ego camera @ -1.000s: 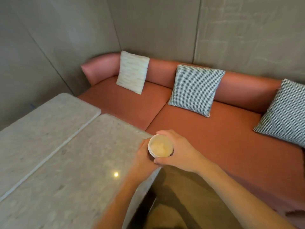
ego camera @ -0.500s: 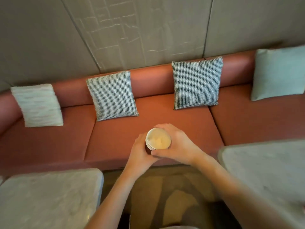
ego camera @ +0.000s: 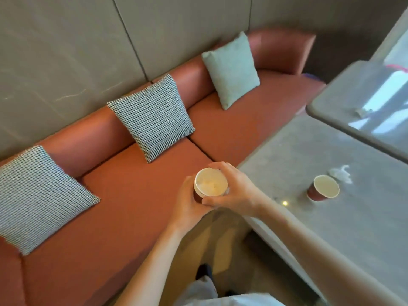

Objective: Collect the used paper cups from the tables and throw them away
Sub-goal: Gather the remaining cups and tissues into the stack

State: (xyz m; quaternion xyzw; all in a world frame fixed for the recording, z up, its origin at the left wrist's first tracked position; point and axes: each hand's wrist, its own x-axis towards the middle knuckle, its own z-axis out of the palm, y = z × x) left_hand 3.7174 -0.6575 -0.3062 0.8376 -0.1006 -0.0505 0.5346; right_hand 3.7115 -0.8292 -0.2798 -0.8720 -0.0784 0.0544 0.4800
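Observation:
I hold a red paper cup (ego camera: 210, 184) with a pale inside upright in front of me, over the sofa's front edge. My left hand (ego camera: 189, 206) wraps it from below and the left. My right hand (ego camera: 234, 191) grips its right side and rim. A second red paper cup (ego camera: 323, 191) stands upright on the grey stone table (ego camera: 353, 217) to the right, well apart from both hands. A crumpled white scrap (ego camera: 341, 173) lies just behind that cup.
A terracotta sofa (ego camera: 132, 217) runs along the grey wall with two checked cushions (ego camera: 152, 117) and a pale green cushion (ego camera: 231, 69). A second grey table (ego camera: 362, 102) stands beyond the first, with a small scrap (ego camera: 362, 111) on it. Brown floor lies between sofa and table.
The view has swung rightward along the sofa, away from the left table. The right table with the second cup has come into sight. Both hands have kept their hold on the cup.

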